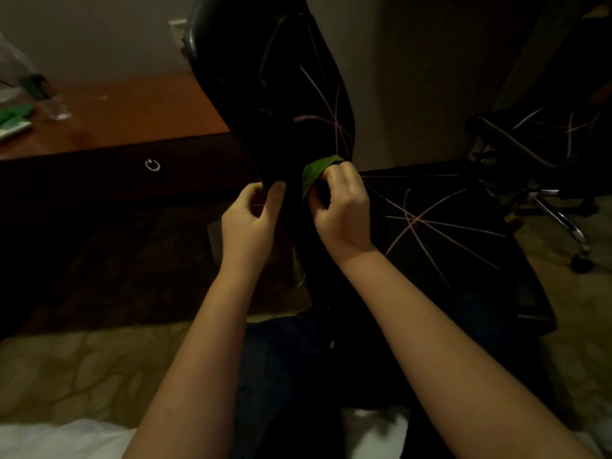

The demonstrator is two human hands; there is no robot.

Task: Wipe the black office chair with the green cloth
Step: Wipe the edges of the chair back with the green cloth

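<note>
Head view
Black office chair (281,94): back upright straight ahead, seat (447,226) to its right.
Left hand (250,220): fingers curled, gripping the back's lower left edge.
Right hand (342,207): fingers curled, pinching green cloth (314,175) against the back's base.
Cloth tail: apparently hangs below the hand, though the light is dim.

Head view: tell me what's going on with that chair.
A person is wiping the black office chair. The right hand holds the green cloth bunched against the lower edge of the backrest, just above the seat. The left hand grips the same edge from the other side, thumb on the front. A wooden desk stands to the left and a second chair to the right.
</note>
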